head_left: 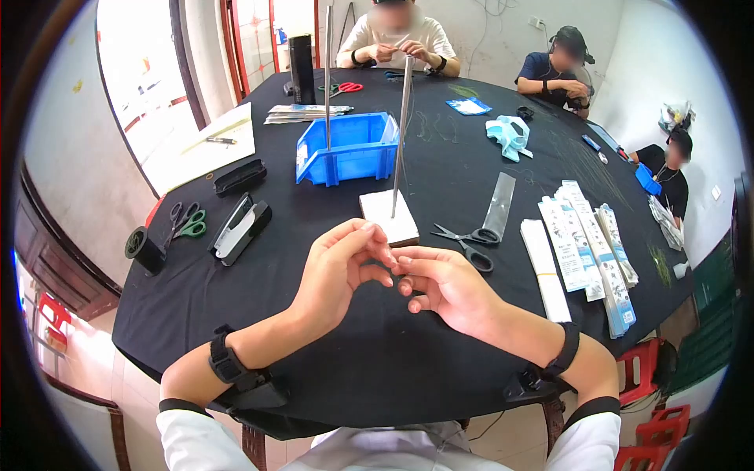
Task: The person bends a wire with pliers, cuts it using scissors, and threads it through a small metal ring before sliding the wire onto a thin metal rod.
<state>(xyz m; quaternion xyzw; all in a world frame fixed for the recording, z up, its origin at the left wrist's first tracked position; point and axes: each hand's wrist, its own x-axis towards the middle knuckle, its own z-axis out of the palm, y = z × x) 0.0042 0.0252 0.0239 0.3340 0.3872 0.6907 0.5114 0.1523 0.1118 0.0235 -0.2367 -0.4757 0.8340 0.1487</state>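
My left hand (342,263) and my right hand (448,286) meet fingertip to fingertip over the near middle of the black-covered table (353,361). Each has its thumb and index finger pinched together; whatever lies between them is too small to make out. Just beyond them stands a thin metal rod (402,133) on a white square base (402,223). Black scissors (469,240) lie right of the base, beside a clear flat strip (499,206). Behind the base sits a blue bin (353,149).
Left are a stapler (239,228), a black case (240,177), a thread spool (145,251) and green scissors (191,224). On the right lie printed packets (585,243) and a blue mask (509,136). Three people sit around the far side.
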